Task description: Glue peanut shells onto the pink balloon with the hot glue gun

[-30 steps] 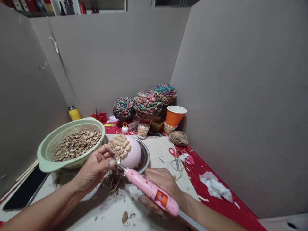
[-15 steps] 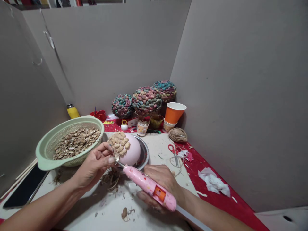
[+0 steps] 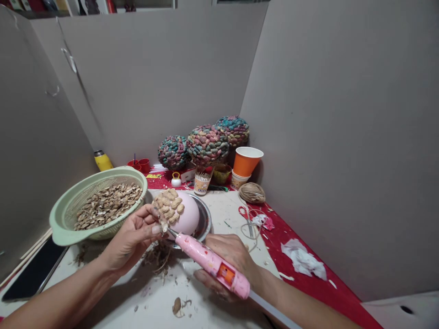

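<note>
My left hand pinches a peanut shell between thumb and fingers. In my right hand is a pink glue gun, its metal tip at the shell and a glue stick trailing from its rear. Just behind them a pale pink ball rests in a metal bowl, with peanut shells covering its upper left part. To the left stands a green colander holding many shell pieces.
Three colourful shell-covered balls stand at the back beside an orange cup. Twine, red scissors and crumpled tissue lie on the right. A phone lies at left, with debris near the bowl.
The view has shifted slightly. Both hands keep nearly the same pose, and the shell in my left hand shows more of its pale side at the glue gun's tip.
</note>
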Available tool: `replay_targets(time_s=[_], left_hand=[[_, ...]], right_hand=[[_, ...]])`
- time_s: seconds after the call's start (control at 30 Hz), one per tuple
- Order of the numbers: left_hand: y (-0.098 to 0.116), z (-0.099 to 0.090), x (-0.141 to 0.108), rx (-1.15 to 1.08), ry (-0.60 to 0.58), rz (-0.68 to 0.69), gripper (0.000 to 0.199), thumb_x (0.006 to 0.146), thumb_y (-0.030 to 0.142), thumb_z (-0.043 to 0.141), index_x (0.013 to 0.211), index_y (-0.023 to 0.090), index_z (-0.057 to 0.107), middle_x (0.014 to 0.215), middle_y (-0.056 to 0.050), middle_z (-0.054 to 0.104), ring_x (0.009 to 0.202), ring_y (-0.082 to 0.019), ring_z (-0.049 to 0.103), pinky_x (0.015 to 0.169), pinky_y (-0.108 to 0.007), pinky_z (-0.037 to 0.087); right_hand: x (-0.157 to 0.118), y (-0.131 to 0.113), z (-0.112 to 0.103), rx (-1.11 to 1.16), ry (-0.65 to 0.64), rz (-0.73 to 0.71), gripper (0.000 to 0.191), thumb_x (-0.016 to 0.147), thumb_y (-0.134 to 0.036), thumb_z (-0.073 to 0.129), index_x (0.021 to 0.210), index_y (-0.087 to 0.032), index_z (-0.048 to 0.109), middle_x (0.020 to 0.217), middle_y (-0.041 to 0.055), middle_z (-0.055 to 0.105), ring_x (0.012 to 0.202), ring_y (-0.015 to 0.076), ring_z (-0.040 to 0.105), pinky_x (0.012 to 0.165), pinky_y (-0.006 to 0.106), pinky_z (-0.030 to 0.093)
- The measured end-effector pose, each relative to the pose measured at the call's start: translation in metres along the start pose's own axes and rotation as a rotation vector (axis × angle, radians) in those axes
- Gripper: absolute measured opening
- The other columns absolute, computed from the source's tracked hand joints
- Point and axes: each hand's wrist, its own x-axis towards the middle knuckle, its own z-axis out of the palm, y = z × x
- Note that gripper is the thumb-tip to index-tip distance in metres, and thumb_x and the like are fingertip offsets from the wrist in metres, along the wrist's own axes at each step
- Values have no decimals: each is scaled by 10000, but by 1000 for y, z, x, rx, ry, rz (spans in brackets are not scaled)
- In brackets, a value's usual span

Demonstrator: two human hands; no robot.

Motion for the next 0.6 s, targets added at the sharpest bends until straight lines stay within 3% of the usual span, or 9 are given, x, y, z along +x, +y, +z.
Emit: replay_targets(time_s=[0.47, 0.6], left_hand=[[-5, 1, 0, 29, -13, -29, 255, 703, 136, 819, 859, 177, 622, 825, -9, 647, 715, -115, 605, 691, -226, 511], [-8, 1, -1, 17, -35, -37, 240, 716, 133, 809, 859, 181, 623, 822, -12, 655, 728, -120, 615, 699, -223, 510]], right_hand=[[1, 0, 6, 28, 105, 50, 371, 885, -369, 519, 583, -244, 344, 488, -45, 368, 421, 110, 308, 408, 296, 212], [1, 1, 5, -14, 77, 17, 356, 893, -332, 506, 582, -243, 358, 485, -38, 384, 421, 116, 332, 409, 292, 241]])
